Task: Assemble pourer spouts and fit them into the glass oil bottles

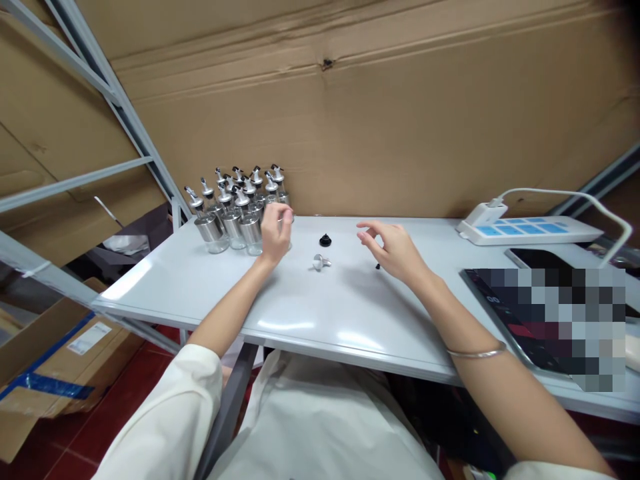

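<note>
My left hand (277, 231) is at the right end of a group of glass bottles (213, 230) with steel sleeves and pourer tops. Its fingers are curled, and they hide whatever may be inside; a bit of clear glass shows just behind it. My right hand (395, 248) hovers above the table with thumb and fingers apart, nothing between them. Below it, partly covered, lies a small black piece (378, 266). Between my hands are a black ribbed stopper (325, 240), standing upright, and a silver metal pourer top (321, 262) on its side.
The white table (310, 307) backs onto a cardboard wall (380, 133). At right are a power strip (530, 230) with a plugged-in charger and cable, a dark phone (540, 263) and a partly blurred tablet (500, 313). An open cardboard box (95, 360) sits on the floor at left.
</note>
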A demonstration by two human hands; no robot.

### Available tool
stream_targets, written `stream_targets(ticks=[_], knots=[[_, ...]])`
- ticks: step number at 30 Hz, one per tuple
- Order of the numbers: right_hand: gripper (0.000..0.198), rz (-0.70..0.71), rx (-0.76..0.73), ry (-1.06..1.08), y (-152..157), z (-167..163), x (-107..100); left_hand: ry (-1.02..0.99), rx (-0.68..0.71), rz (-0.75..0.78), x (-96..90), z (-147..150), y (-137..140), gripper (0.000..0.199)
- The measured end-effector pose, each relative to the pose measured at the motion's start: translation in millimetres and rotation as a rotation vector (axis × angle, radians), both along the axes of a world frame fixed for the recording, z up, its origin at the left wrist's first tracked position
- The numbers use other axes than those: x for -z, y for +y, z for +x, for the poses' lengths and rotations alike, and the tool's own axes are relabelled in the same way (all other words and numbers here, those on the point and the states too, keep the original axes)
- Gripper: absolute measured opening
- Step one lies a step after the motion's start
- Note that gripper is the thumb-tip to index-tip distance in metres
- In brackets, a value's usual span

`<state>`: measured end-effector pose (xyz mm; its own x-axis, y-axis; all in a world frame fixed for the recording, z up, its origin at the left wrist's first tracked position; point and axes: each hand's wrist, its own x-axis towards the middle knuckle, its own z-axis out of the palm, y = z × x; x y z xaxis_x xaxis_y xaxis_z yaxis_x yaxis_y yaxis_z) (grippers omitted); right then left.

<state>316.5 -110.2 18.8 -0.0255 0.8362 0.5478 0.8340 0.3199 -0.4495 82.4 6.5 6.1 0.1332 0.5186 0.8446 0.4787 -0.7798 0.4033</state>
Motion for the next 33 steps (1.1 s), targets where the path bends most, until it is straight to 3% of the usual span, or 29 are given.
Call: stream_targets(ticks=[3, 6, 10, 14, 20, 28, 33], knots=[[0.025, 0.091, 0.012, -0.010, 2, 1, 3, -0.265, -0.257, 0.075, -4.8, -17, 19, 0.022], [0.025, 0.162, 0.023, -0.022, 3, 1, 4, -0.397, -0.374, 0.033, -6.3, -33, 35, 0.023], [0.026, 0.209, 0.015, -0.030, 3, 1, 4, -0.425, -0.358, -0.127, -3.9, -44, 48, 0.033], [0.027, 0.197, -0.003, -0.048, 3, 1, 6, -0.385, -0.270, -0.276, -0.3, -47, 56, 0.030], [0.024, 0.197, -0.012, -0.063, 3, 1, 7, -0.335, -0.334, -0.232, 3.5, -50, 56, 0.044], [0.022, 0.201, -0.020, -0.071, 0, -1, 2, -0.440, 0.044, -0.187, -4.9, -51, 37, 0.055], [0.021, 0.223, -0.025, -0.074, -1, -2, 2, -0.496, 0.162, -0.215, -8.1, -51, 31, 0.053]])
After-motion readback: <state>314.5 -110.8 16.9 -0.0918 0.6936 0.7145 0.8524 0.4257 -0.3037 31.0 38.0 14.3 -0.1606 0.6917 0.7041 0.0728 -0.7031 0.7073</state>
